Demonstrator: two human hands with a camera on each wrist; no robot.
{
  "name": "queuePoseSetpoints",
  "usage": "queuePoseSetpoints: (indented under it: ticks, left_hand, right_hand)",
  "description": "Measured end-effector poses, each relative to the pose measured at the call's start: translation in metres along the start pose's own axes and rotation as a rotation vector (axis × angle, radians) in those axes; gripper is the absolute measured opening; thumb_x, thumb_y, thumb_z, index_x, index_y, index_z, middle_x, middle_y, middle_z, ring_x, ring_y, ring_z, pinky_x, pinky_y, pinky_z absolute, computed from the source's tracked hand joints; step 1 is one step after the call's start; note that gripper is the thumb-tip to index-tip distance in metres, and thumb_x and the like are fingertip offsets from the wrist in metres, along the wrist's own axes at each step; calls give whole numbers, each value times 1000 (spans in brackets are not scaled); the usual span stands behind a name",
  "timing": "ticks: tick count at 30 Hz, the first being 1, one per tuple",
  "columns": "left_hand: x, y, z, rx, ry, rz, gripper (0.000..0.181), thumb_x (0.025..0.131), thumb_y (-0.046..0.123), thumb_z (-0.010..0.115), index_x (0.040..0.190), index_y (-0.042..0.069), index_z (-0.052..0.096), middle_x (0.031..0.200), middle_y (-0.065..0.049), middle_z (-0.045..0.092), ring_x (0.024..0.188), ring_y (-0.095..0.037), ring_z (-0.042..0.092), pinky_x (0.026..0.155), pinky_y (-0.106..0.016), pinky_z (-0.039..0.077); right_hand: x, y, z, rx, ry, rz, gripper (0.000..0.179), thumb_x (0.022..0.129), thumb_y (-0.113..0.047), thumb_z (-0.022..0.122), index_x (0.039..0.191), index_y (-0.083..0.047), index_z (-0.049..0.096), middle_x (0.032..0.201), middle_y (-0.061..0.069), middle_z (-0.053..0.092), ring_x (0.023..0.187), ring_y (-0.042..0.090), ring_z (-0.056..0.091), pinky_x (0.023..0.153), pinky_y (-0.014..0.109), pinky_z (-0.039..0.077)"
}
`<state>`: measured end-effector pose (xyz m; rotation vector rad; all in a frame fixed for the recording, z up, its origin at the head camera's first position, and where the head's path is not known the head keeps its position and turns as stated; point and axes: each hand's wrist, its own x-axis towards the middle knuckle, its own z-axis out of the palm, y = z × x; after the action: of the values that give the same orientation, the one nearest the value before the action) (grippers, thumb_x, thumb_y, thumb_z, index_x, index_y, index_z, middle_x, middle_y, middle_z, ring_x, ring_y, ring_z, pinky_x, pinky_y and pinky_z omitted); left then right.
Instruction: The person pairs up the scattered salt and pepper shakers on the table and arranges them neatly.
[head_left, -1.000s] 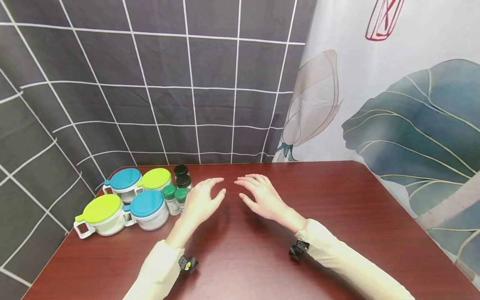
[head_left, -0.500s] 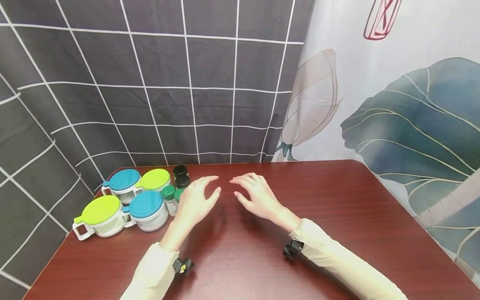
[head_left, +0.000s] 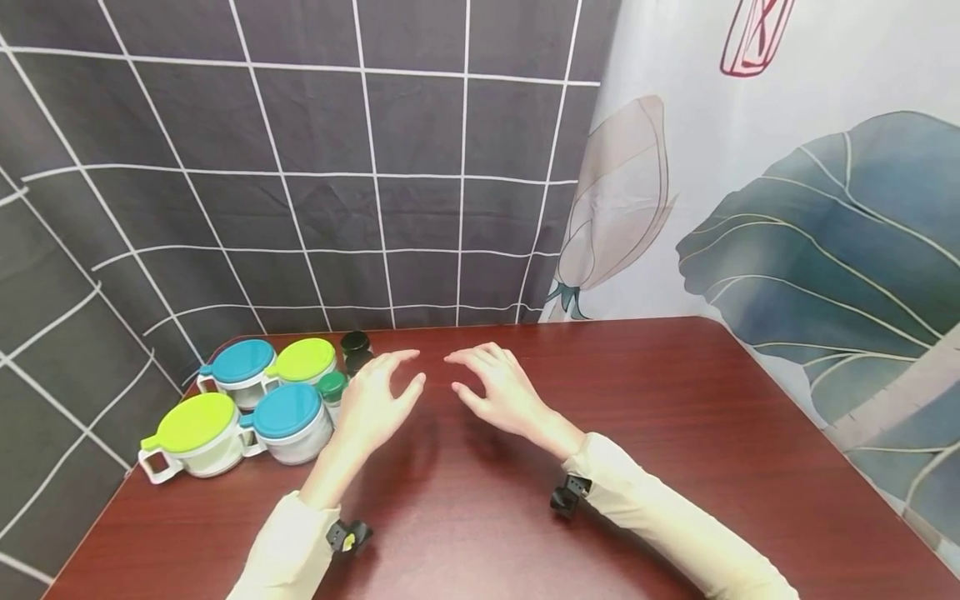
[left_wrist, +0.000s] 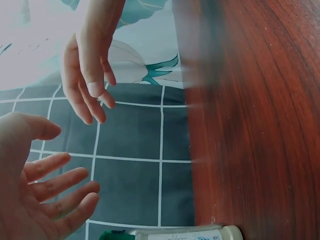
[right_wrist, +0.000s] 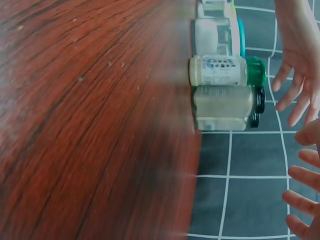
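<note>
In the head view my left hand [head_left: 373,406] hovers above the table, thumb and fingers apart, holding nothing. It overlaps the spice jars on its left. My right hand [head_left: 501,392] faces it across a small gap, fingers loosely bent and nothing held. Closest to the left hand stand a green-lidded jar [head_left: 332,388] and black-capped jars [head_left: 356,343]; another green-lidded jar is hidden behind that hand. The right wrist view shows the labelled green-capped jar [right_wrist: 220,71] beside clear black-capped jars [right_wrist: 225,107].
Left of the jars, handled containers form a cluster: a front lime-lidded one [head_left: 198,423], a front blue-lidded one [head_left: 287,411], a rear blue-lidded one [head_left: 242,361] and a rear lime-lidded one [head_left: 303,359]. A grid-patterned curtain [head_left: 315,125] hangs behind the reddish-brown table [head_left: 660,400].
Both hands have drifted left in the head view, still above the table. The left hand now covers more of the spice jars. The whole view has shifted slightly; jars and containers stay put.
</note>
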<state>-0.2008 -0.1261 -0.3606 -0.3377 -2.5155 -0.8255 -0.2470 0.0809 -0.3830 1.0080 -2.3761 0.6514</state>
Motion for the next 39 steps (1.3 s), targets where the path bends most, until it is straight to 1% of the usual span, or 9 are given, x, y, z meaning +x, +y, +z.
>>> queuePoseSetpoints:
  ticks: [5,8,12,15,19,24,29,35,39]
  left_hand:
    - [1,-3,-6,-33,11,-20,37,88,28,66,122,12,64,116,-12,68,95,-29,66,82,-46,54]
    - [0,-4,-9,-58,3,-49,38,88,28,67,122,12,64,114,-12,69,91,-27,66,80,-44,55]
    - [-1,-6,-15,-86,-7,-83,39,88,28,67,124,12,62,113,-12,68,95,-28,65,83,-46,54]
    - [-2,-9,-20,-100,-3,-96,38,89,28,66,124,13,62,112,-12,67,98,-30,64,85,-47,53]
    - [-3,-13,-24,-132,20,-91,37,89,24,67,122,11,63,110,-12,67,96,-29,65,83,-45,55]
    - [-5,-17,-29,-164,26,-108,36,89,21,67,122,9,63,114,-11,67,96,-26,64,82,-43,57]
    - [-5,-20,-37,-178,31,-132,36,90,19,66,123,8,61,115,-11,67,97,-26,64,82,-44,57]
    - [-9,-26,-43,-165,35,-156,36,90,21,65,124,10,61,113,-10,68,96,-25,64,79,-43,57]
    - [-11,-30,-48,-164,45,-158,36,91,23,65,124,10,62,113,-10,68,94,-23,64,76,-41,56]
  right_hand:
    - [5,-3,3,14,2,11,38,86,-25,68,123,-16,62,119,-1,66,108,17,55,95,40,44]
    - [8,-5,4,31,-8,29,43,85,-26,70,126,-15,59,121,-1,66,108,17,55,96,39,45]
    - [12,-8,7,52,-25,56,50,83,-29,73,128,-14,57,124,-1,64,110,18,55,98,38,45]
    - [16,-10,9,61,-30,68,52,83,-31,73,130,-15,56,125,-2,63,112,17,55,99,37,45]
    - [20,-13,14,98,8,67,55,82,-30,75,131,-15,55,120,-2,66,108,16,56,96,35,47]
    - [25,-19,18,141,48,81,57,81,-30,76,131,-15,53,113,-3,68,103,16,59,89,34,49]
    - [31,-25,22,174,33,120,61,80,-30,76,134,-17,49,113,-3,68,106,17,59,87,36,50]
    - [35,-30,30,259,-2,196,66,79,-31,77,136,-19,45,115,-1,67,109,17,58,89,38,50]
    - [37,-33,34,320,-2,212,69,79,-28,78,137,-17,43,115,3,67,109,19,59,90,40,49]
